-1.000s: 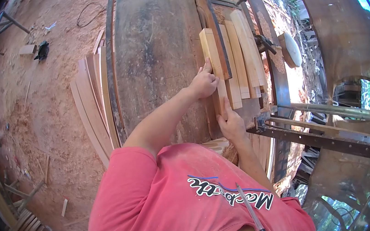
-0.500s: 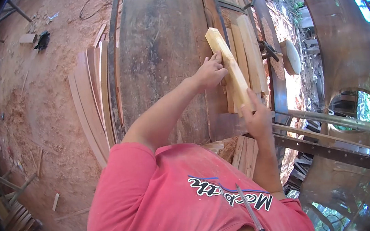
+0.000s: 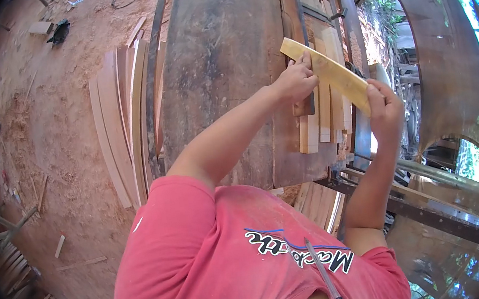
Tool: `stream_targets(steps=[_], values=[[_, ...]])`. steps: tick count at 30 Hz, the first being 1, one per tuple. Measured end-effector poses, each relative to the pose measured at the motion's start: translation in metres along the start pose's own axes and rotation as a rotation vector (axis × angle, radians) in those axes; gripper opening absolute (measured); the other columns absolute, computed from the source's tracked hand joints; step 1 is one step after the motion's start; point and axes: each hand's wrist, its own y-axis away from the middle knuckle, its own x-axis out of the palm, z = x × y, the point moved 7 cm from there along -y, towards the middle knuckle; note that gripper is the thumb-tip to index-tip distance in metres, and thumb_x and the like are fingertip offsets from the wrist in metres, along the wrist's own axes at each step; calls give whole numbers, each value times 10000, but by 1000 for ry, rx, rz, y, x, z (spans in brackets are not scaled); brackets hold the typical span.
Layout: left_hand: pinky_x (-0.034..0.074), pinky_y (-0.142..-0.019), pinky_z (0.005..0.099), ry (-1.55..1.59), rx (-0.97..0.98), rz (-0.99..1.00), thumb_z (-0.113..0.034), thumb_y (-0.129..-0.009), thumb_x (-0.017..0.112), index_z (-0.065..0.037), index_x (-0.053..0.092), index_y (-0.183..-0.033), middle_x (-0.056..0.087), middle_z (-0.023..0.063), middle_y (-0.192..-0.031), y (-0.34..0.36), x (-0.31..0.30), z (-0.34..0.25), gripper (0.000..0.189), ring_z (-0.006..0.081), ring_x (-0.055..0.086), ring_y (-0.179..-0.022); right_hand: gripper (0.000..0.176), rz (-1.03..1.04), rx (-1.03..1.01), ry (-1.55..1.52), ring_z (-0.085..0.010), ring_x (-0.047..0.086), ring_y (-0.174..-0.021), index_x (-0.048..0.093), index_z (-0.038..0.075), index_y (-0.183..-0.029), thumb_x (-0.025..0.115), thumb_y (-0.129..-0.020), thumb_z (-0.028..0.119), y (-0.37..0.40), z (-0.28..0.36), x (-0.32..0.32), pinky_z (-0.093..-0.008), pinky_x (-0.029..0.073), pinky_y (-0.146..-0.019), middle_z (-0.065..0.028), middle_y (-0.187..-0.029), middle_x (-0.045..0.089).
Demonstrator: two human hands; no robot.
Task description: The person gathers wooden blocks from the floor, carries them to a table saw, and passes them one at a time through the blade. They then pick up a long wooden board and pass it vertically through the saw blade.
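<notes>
Workshop (woodworking), dirt floor (image 3: 66, 153), cut boards (image 3: 112, 117)

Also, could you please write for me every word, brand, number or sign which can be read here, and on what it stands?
"Macbeth": on the front of the pink-red fabric T-shirt, upside down in this view; its middle letters are partly distorted by folds.
No readable text: on the slim clear pen with a black end or the yellowish wooden piece; any small marks are too blurred.
</notes>
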Motion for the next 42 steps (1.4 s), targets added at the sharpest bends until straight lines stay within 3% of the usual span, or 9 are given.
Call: stream_targets(steps=[11, 14, 31, 33, 35, 36, 38, 40, 42], values=[[197, -1186, 411, 146, -4, -136, -266, -875, 535, 88, 681, -816, 125, 292, -1590, -20, -7, 1, 388, 469, 144, -1470, 343, 65, -27, -38, -124, 522, -659, 690, -25, -882, 600, -886, 306, -86, 26, -7, -311, 430, -646, -51, -671, 583], [111, -1214, 463, 110, 19, -111, -268, -869, 473, 124, 694, -873, 96, 332, -1572, -26, -8, 0, 450, 414, 171, -1473, 332, 83, -81, -34, -123, 510, -686, 681, -35, -861, 600, -875, 287, -107, 29, -6, -302, 421, -670, -42, -696, 578], [128, -1210, 452, 171, -84, -123, -306, -880, 468, 38, 735, -934, 100, 337, -1569, -50, -21, 4, 439, 453, 292, -1416, 391, 136, -178, -86, -161, 575, -799, 714, -24, -944, 627, -841, 343, -193, 28, 10, -295, 442, -764, -77, -846, 665], [139, -1209, 443, 154, -56, -109, -306, -879, 470, 35, 735, -935, 97, 341, -1568, -48, -16, 3, 435, 473, 311, -1399, 425, 49, -189, -62, -183, 580, -802, 710, -24, -965, 631, -835, 373, -185, 27, 6, -300, 446, -767, -85, -846, 664], [366, -1087, 366, 53, -112, -127, -327, -862, 544, 58, 709, -1038, 123, 245, -1610, -46, -12, 10, 454, 430, 492, -1287, 463, 47, -150, 54, -189, 604, -821, 710, -25, -981, 634, -835, 408, -150, 24, -4, -324, 460, -779, -109, -855, 672], [366, -1087, 366, 48, -98, -123, -327, -862, 544, 58, 709, -1038, 123, 245, -1610, -41, -8, 11, 454, 430, 492, -1287, 461, 46, -127, 63, -186, 611, -824, 710, -24, -984, 636, -838, 407, -123, 18, -8, -334, 465, -781, -118, -860, 674], [158, -1208, 434, -35, -114, -1, -300, -882, 475, 15, 694, -1139, 64, 344, -1570, -22, 9, 18, 462, 459, 265, -1427, 429, 76, 26, 52, -165, 638, -753, 705, -21, -1016, 687, -833, 367, -50, 12, -10, -319, 503, -687, -137, -889, 689], [142, -1210, 459, 42, -74, -43, -291, -871, 479, 52, 647, -1203, 56, 339, -1576, 10, 20, 15, 506, 423, 207, -1462, 495, 93, 30, 9, -171, 660, -757, 622, -19, -1196, 712, -818, 288, 24, -8, -1, -328, 525, -682, -141, -928, 689], [150, -1206, 479, 6, -26, 24, -284, -864, 487, 81, 657, -1153, 56, 337, -1577, 43, 29, 18, 496, 423, 191, -1467, 521, 162, 107, 61, -303, 681, -874, 586, -7, -1231, 726, -797, 243, 88, -29, 22, -393, 533, -780, -212, -1025, 678]])
